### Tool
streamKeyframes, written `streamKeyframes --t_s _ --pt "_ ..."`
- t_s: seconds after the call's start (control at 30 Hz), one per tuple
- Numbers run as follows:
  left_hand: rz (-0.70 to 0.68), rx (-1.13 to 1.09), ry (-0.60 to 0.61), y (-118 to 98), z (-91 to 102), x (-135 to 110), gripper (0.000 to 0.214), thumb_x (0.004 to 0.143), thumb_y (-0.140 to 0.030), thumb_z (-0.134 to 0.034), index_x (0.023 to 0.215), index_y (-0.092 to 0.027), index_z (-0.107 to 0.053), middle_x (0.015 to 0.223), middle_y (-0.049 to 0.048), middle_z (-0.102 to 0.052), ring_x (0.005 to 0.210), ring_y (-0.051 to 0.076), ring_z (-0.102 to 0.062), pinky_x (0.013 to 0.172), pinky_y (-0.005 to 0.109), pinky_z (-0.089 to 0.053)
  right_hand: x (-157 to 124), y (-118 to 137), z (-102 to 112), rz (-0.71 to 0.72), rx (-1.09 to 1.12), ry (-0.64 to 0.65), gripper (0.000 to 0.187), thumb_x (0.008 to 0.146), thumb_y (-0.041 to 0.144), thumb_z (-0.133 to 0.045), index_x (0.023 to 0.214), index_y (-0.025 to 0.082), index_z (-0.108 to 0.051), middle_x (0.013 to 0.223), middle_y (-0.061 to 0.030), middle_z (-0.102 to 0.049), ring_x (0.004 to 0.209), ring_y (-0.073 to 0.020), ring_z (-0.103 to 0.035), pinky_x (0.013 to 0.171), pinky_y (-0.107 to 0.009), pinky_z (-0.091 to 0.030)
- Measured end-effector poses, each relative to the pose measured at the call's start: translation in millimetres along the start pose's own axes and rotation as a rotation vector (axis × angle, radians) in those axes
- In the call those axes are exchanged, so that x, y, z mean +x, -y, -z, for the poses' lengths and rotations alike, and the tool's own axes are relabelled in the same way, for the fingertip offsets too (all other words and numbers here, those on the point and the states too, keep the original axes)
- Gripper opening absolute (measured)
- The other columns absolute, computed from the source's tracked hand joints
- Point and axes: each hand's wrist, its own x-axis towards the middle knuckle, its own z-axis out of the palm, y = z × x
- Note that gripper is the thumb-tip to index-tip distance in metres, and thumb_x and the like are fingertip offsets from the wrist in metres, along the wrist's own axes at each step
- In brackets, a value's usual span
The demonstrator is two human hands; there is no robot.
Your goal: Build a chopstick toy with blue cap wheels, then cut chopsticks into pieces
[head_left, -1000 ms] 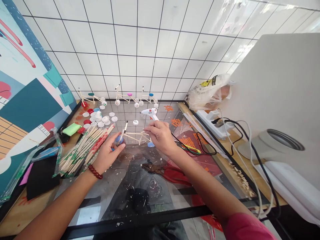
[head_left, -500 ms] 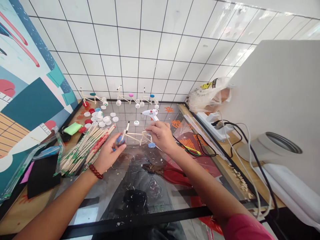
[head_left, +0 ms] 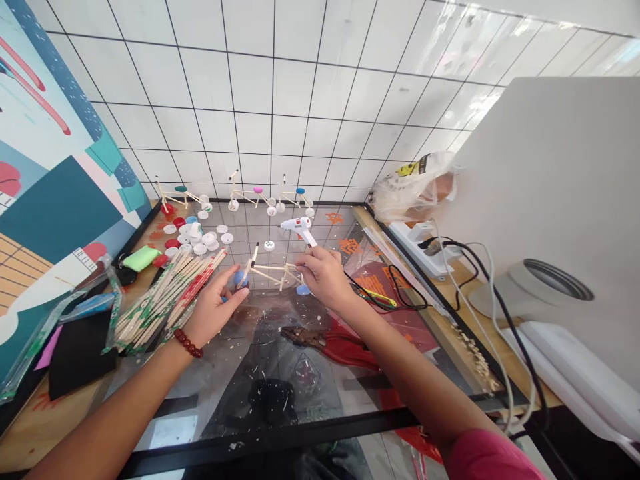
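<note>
Steadying toothpick bicycle frame point(head_left: 270, 272) | left hand point(head_left: 215, 313) loosely pinching blue cap point(head_left: 239, 278) | right hand point(head_left: 325, 277) curled over frame

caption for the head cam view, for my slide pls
Left hand and right hand at a stick-built model bicycle with blue bottle-cap wheels, a white glue gun just beyond

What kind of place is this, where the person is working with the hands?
It is probably a small craft workshop. A hot glue gun, a bundle of wooden sticks, loose plastic bottle caps and small stick bicycle models lie on the work surface.
</note>
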Motion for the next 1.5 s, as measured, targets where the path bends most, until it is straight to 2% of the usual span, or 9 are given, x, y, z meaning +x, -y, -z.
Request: streamKeyframes --t_s 0.23,0.33,0.43,0.5,0.63,0.73,0.87,1.13,1.5 --pt "0.003 0.015 0.01 3.4 -0.2 -0.7 0.07 0.085 -0.051 -0.06 0.142 -0.013 -0.051 0.071 -0.0001 -0.061 0.054 0.016 -0.054 0.057 0.03 -0.046 -3.2 -2.3 -1.4 -0.058 -0.006 0.043 0.014 0.093 0.017 -0.061 0.096 0.022 -0.073 0.098 -0.0053 -0.068 0.095 -0.0203 -0.06 0.085 -0.035 -0.03" --pt "-0.049 0.083 -0.05 2.4 2.1 2.8 0.068 0.084 -0.052 -0.062 0.14 -0.015 -0.053 0.098 0.0084 -0.07 0.055 0.014 -0.054 0.063 0.033 -0.049 -4.2 -3.5 -3.7 -0.085 0.025 0.043 0.014 0.092 0.016 -0.061 0.097 0.022 -0.073 0.098 -0.0046 -0.068 0.097 -0.0202 -0.061 0.085 -0.034 -0.031" --pt "-0.188 0.214 -0.162 -3.3 4.0 13.0 0.065 0.08 -0.052 -0.067 0.134 -0.017 -0.059 0.127 0.0143 -0.064 0.063 0.016 -0.058 0.079 0.038 -0.052 -3.8 -3.5 -5.4 -0.098 0.041 0.037 0.013 0.091 0.014 -0.062 0.096 0.022 -0.072 0.096 -0.0042 -0.068 0.096 -0.0201 -0.061 0.085 -0.034 -0.031" --pt "-0.258 0.276 -0.183 -8.5 3.0 22.2 0.065 0.078 -0.052 -0.071 0.133 -0.019 -0.061 0.133 0.014 -0.061 0.079 0.021 -0.064 0.087 0.039 -0.051 -3.1 -2.9 -5.9 -0.093 0.044 0.026 0.012 0.091 0.015 -0.062 0.095 0.022 -0.072 0.097 -0.0044 -0.068 0.096 -0.0201 -0.061 0.085 -0.034 -0.031" --pt "-0.317 0.272 -0.167 -15.7 -5.1 39.4 0.058 0.074 -0.052 -0.074 0.122 -0.02 -0.069 0.122 0.0107 -0.063 0.109 0.029 -0.061 0.095 0.04 -0.049 -2.3 -0.8 -5.4 -0.088 0.06 0.01 0.012 0.092 0.015 -0.061 0.093 0.022 -0.071 0.098 -0.0047 -0.069 0.097 -0.0202 -0.062 0.085 -0.035 -0.031" --pt "-0.324 0.173 -0.137 -16.2 -12.4 47.6 0.037 0.074 -0.049 -0.073 0.098 -0.02 -0.077 0.108 0.0085 -0.063 0.105 0.027 -0.062 0.097 0.041 -0.048 -1.7 0.2 -4.4 -0.106 0.077 0.013 0.012 0.091 0.014 -0.061 0.093 0.022 -0.07 0.097 -0.004 -0.07 0.098 -0.0203 -0.062 0.086 -0.036 -0.03" --pt "-0.309 0.026 -0.108 -15.6 -18.8 50.3 0.025 0.075 -0.044 -0.072 0.073 -0.02 -0.074 0.106 0.0078 -0.062 0.102 0.025 -0.062 0.097 0.04 -0.047 -0.7 0.1 -2.9 -0.121 0.114 0.0 0.013 0.092 0.013 -0.058 0.091 0.022 -0.067 0.099 -0.0039 -0.071 0.098 -0.0202 -0.062 0.087 -0.036 -0.03" --pt "-0.237 -0.118 -0.163 -17.2 -23.3 41.6 0.023 0.076 -0.043 -0.072 0.075 -0.021 -0.073 0.108 0.0071 -0.065 0.103 0.024 -0.061 0.094 0.036 -0.048 -1.1 3.8 0.3 -0.155 0.134 0.0 0.016 0.095 0.015 -0.05 0.091 0.021 -0.064 0.1 -0.0046 -0.072 0.095 -0.0205 -0.062 0.087 -0.037 -0.029" --pt "-0.173 -0.128 -0.166 -13.4 -22.1 38.0 0.025 0.077 -0.045 -0.071 0.074 -0.02 -0.072 0.111 0.0075 -0.065 0.094 0.022 -0.062 0.079 0.032 -0.051 -8.8 0.5 8.2 -0.178 0.052 0.028 0.018 0.094 0.014 -0.048 0.09 0.021 -0.065 0.103 -0.0056 -0.071 0.097 -0.0209 -0.059 0.087 -0.037 -0.027"
